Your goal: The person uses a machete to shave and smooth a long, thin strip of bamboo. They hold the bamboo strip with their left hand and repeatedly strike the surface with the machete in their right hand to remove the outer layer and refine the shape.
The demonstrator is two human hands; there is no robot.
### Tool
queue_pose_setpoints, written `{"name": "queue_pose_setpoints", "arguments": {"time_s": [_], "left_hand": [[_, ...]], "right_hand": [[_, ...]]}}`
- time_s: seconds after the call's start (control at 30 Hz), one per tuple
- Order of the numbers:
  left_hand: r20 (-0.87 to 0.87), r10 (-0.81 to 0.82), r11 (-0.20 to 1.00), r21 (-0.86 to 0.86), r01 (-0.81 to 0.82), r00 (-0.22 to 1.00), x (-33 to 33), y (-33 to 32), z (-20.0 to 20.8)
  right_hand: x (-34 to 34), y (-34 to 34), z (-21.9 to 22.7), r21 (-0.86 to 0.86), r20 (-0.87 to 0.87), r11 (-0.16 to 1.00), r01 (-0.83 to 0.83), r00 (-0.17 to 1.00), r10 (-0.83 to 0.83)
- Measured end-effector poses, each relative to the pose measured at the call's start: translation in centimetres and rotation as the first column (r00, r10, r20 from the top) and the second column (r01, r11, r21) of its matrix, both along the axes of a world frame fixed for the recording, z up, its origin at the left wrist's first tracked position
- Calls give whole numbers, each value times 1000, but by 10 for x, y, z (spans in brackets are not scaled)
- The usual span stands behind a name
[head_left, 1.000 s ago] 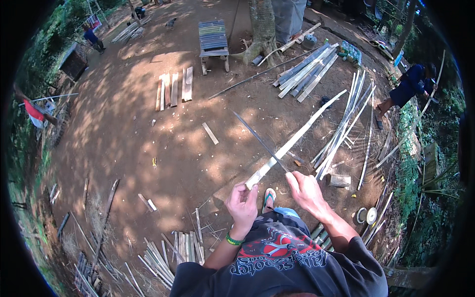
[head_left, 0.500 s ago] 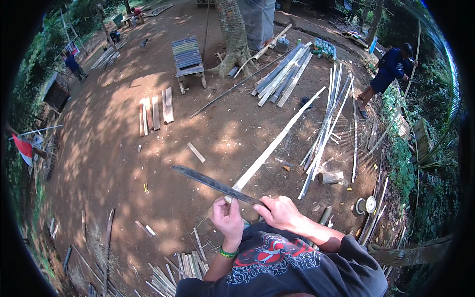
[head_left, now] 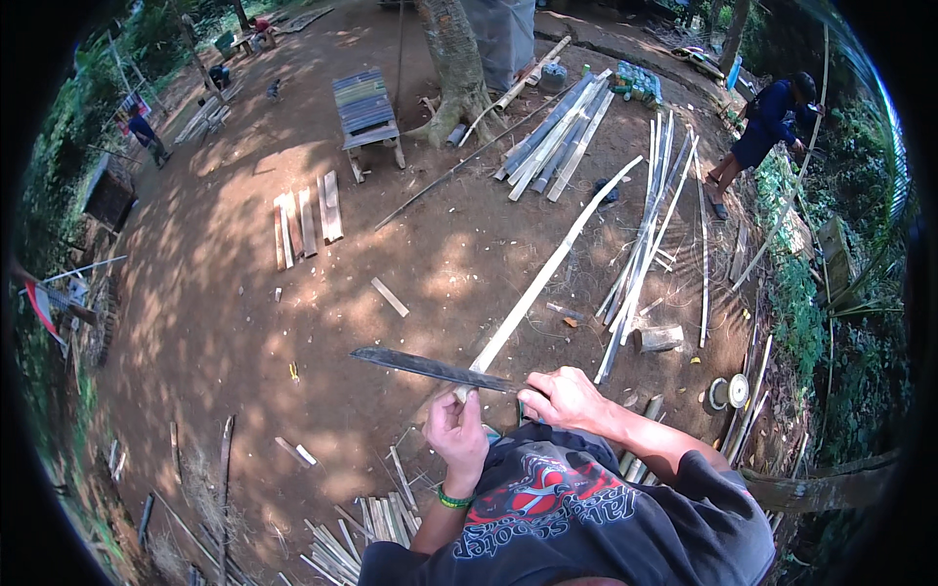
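My left hand [head_left: 457, 432] is closed in a pinch around the near end of a long pale bamboo strip [head_left: 535, 283]. The strip runs away from me to the upper right, its far part bowed. A machete [head_left: 418, 364] with a dark blade lies across the strip just beyond my left fingers, its tip pointing left. My right hand [head_left: 567, 398] grips the machete's handle, which the fingers mostly hide. Whether the edge has bitten into the strip I cannot tell.
Bundled bamboo strips [head_left: 650, 239] and wider slats [head_left: 559, 137] lie ahead right, near a short log [head_left: 660, 338] and a spool [head_left: 738, 391]. Short boards [head_left: 308, 223] and a slatted bench [head_left: 367, 112] stand ahead. Cut sticks [head_left: 366, 527] lie near me. A person [head_left: 767, 137] holds a pole at right.
The machete blade has swung nearer to level across the strip, and my right hand has shifted slightly right and away from me. The strip looks more bowed. The view has shifted slightly.
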State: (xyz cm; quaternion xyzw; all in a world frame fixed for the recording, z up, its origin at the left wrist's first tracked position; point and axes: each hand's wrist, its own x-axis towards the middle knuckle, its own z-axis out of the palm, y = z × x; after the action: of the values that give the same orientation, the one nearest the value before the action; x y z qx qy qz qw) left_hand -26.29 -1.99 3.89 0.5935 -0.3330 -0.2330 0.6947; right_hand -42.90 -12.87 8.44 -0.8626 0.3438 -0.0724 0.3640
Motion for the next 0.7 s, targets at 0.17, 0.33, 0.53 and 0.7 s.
{"name": "queue_pose_setpoints", "arguments": {"time_s": [0.17, 0.33, 0.53, 0.7], "left_hand": [[-101, 59, 997, 54, -53, 993, 2, -7, 0], [-171, 94, 995, -11, -98, 981, 2, -9, 1], [-129, 82, 997, 3, -82, 988, 4, -13, 5], [-120, 54, 998, -32, -58, 991, -3, -10, 14]], "right_hand": [[-1, -9, -16, -37, -89, 998, 57, 994, -60], [11, 12, -13, -39, -61, 997, 73, 995, -76], [13, -3, 8, -21, -165, 985, 170, 971, -171], [-12, -34, -20, -92, -94, 978, 190, 976, -198]]}}
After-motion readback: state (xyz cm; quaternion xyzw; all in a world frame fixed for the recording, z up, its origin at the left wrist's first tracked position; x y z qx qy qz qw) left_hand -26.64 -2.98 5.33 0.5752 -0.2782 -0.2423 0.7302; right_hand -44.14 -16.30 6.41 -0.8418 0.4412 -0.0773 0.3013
